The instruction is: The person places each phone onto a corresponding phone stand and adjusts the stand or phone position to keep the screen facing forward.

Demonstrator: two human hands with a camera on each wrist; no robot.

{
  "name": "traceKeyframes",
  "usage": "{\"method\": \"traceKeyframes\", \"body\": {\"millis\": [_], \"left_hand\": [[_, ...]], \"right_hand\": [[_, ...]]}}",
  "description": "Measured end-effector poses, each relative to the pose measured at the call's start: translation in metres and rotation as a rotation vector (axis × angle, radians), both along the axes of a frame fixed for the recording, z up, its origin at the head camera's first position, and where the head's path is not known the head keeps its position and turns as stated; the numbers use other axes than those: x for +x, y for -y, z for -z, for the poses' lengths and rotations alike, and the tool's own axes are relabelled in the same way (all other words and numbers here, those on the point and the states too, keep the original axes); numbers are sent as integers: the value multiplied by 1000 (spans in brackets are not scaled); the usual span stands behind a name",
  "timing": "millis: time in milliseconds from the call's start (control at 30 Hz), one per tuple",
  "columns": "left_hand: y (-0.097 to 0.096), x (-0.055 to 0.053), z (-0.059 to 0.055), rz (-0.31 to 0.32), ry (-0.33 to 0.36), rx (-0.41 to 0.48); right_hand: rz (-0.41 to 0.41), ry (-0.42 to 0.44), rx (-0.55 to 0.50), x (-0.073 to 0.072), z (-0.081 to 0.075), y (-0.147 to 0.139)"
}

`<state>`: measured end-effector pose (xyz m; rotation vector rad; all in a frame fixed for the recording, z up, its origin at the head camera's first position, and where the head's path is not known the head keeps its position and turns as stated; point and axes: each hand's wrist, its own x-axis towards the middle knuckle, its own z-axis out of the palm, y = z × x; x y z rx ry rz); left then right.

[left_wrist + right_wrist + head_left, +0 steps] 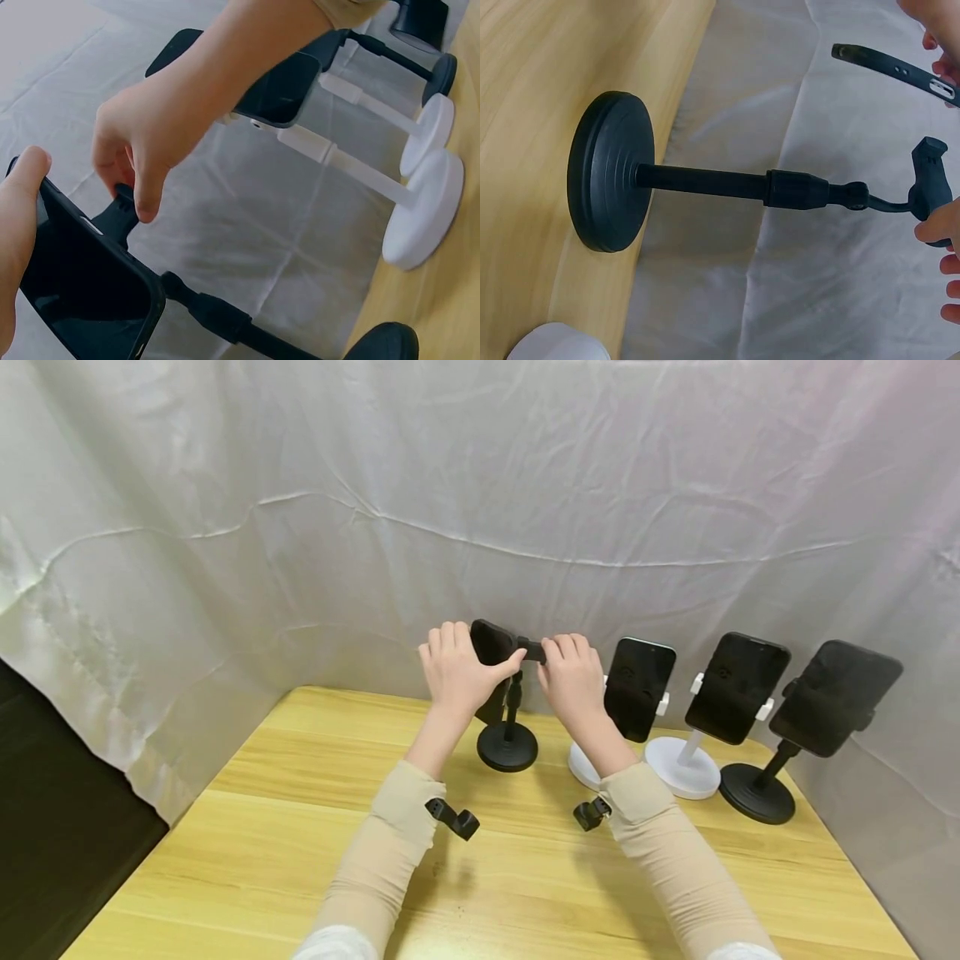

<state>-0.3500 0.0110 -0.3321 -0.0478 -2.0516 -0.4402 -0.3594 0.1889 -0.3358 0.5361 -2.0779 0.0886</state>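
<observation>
My left hand [453, 672] grips a dark phone [90, 292] by its edges, thumb along one side. Right beside it, my right hand [576, 681] pinches the black clamp [928, 176] at the top of a black phone stand [507, 747]. In the right wrist view a gap separates the phone [889, 64] from this clamp. The stand's round base [611, 172] rests on the table, and its post rises to the clamp. Part of the phone is hidden behind my left hand in the head view.
To the right stand two white phone stands [682, 768] and another black one [757, 793], each carrying a dark phone [738, 687]. A pale curtain [480, 485] hangs behind the wooden table [300, 827]. Black wrist cameras [453, 818] stick out from both sleeves.
</observation>
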Motion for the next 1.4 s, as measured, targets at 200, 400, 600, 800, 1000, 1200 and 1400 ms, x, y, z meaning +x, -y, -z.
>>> {"method": "traceKeyframes", "body": {"millis": [200,400,600,800,1000,1200,1400], "left_hand": [[-7,-3,-8,8,13,39],[-11,-3,-14,35,71,71],[-14,-6,-16,42,110,92],[-17,-8,-19,63,142,114],[-20,-11,-23,80,171,129],[-21,-15,-26,93,178,140],[-22,-17,-27,106,185,152]], "right_hand": [[-3,3,2,0,-1,-1],[-15,15,-4,1,-2,0],[-14,9,6,2,-1,-1],[-15,-19,10,2,-1,-1],[-24,-33,2,1,-2,-1],[-30,-45,6,2,-3,-1],[-36,-30,1,1,-4,-2]]}}
